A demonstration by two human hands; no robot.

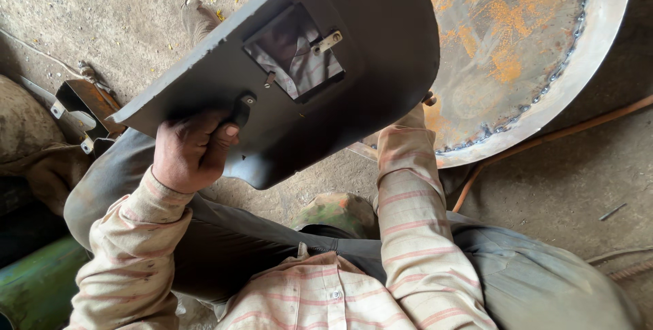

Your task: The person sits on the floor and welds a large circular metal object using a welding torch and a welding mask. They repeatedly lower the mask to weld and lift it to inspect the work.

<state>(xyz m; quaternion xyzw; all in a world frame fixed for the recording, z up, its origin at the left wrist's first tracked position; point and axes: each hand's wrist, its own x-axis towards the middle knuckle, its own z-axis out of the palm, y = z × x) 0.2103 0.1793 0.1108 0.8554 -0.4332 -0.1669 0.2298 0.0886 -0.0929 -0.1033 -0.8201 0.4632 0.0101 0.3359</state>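
1. Left hand [192, 150] grips the welding shield [299, 72] by its handle, held over the rusty pan [517, 51].
2. Right hand is hidden behind the shield; its grip cannot be told.
3. Risk: the shield blocks sight of the pan's rim.
4. Open floor [578, 187] lies right; clutter crowds left.
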